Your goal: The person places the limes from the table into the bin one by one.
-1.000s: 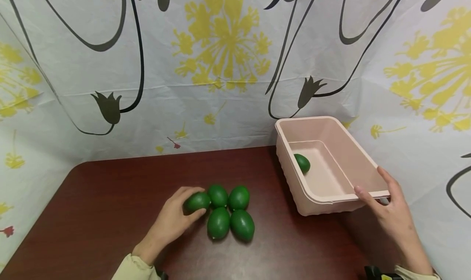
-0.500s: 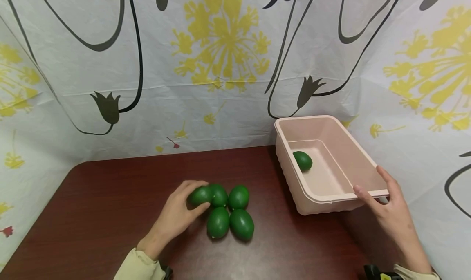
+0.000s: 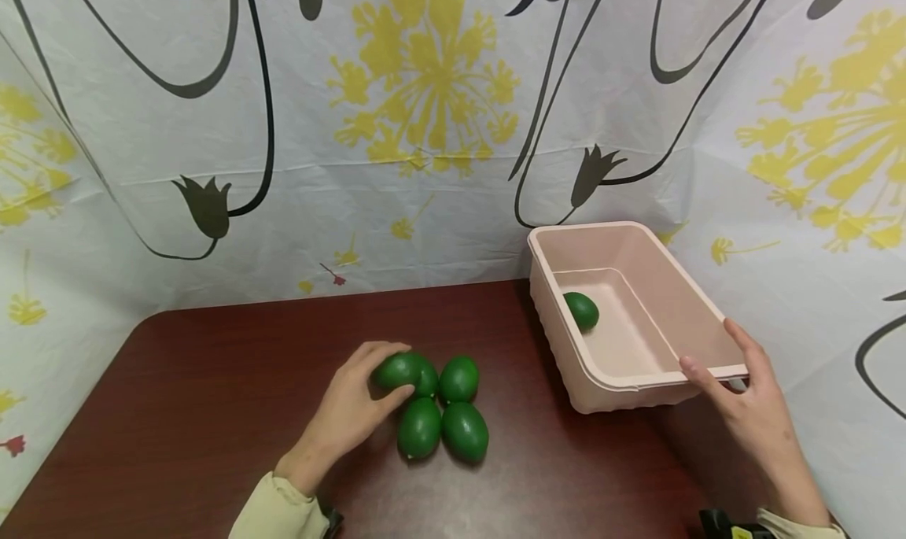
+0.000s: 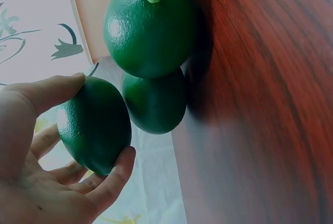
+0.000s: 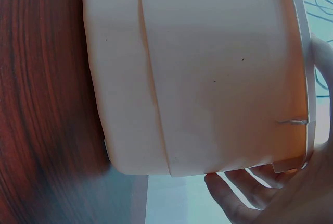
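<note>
My left hand (image 3: 347, 405) pinches a dark green lime (image 3: 393, 371) between thumb and fingers. In the left wrist view that lime (image 4: 96, 125) sits off the table, with the thumb on one side and fingertips on the other. It overlaps a lime (image 3: 429, 377) behind it in the head view. Close by on the table lie more limes: one at the back right (image 3: 458, 380), two in front (image 3: 420, 429). My right hand (image 3: 760, 409) grips the near right rim of a pale pink plastic bin (image 3: 602, 393), thumb over the rim and fingers beneath. One lime (image 3: 582, 311) rests inside it.
The dark red-brown wooden table (image 3: 233, 397) carries the limes. Behind it hangs a white cloth (image 3: 297, 169) with yellow flowers and grey stems, close to the bin's far end. The bin's raised walls stand right of the limes.
My left hand has lifted the lime and moved it slightly right and away from me, now overlapping its neighbour. The lime in the bin has shifted a little. The right hand keeps its grip.
</note>
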A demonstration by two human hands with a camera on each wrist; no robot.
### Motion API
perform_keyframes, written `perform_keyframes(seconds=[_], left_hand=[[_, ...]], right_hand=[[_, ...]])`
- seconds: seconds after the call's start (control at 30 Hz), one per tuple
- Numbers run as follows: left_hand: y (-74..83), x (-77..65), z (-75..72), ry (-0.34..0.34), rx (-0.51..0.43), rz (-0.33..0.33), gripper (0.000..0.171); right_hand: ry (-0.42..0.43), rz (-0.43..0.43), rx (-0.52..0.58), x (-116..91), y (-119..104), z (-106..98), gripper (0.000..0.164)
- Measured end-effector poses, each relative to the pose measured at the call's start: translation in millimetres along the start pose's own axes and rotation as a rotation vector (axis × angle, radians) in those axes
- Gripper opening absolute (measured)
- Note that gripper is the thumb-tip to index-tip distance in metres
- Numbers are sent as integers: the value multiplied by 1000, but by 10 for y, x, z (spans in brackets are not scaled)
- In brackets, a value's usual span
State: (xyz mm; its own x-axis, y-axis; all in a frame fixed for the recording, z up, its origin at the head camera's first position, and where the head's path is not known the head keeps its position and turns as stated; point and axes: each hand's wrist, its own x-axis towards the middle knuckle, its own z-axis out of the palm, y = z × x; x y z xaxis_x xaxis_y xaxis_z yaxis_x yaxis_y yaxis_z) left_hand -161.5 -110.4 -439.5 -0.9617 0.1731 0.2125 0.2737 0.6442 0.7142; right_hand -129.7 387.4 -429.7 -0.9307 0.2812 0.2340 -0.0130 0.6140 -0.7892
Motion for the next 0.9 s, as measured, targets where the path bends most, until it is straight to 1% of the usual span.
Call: perform_keyframes(seconds=[0.37,0.9], left_hand=[[89,20,43,0,-31,21,52],[186,66,101,-6,-76,29,53]], right_hand=[[-2,-1,1,8,2,1,87],[5,2,4,-1,-9,10,87]])
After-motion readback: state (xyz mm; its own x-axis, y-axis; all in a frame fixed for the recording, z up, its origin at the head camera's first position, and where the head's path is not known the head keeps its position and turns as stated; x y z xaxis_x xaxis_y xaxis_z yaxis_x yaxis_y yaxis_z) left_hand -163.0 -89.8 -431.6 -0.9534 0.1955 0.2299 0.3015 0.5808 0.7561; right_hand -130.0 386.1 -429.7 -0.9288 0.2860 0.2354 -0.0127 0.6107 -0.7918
